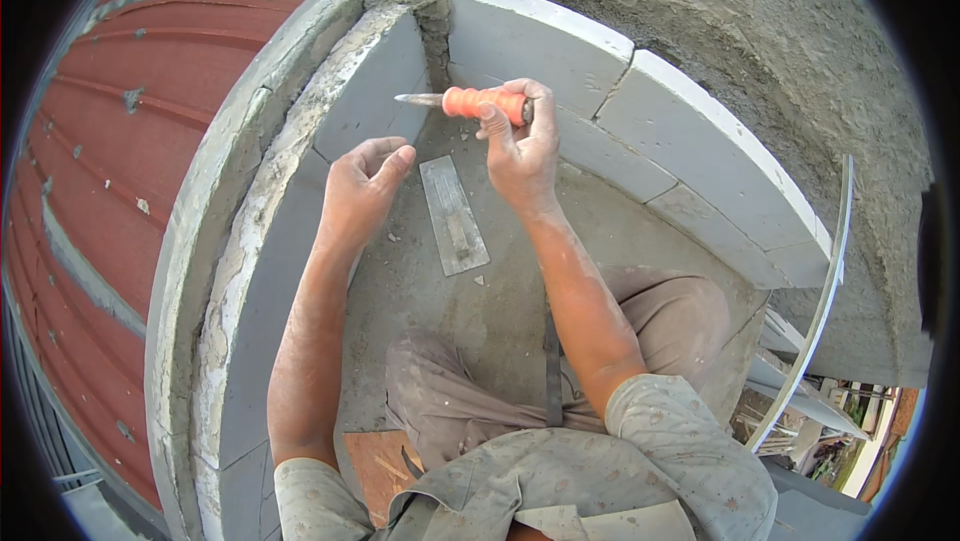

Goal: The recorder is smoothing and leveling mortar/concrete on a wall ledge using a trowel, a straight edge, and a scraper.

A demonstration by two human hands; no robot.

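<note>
My right hand grips an orange-handled tool whose narrow pointed metal blade points left toward the grey block wall. My left hand is lower and to the left, beside that wall, its fingers curled with the thumb near the index finger; whether it holds anything small I cannot make out. A flat rectangular trowel lies on the concrete floor between and below my hands, crusted with pale residue.
I sit between low block walls, curved by the lens, with more blocks at the right. A red corrugated roof lies beyond the left ledge. A long metal straightedge leans at the right. A plywood scrap is beside my knee.
</note>
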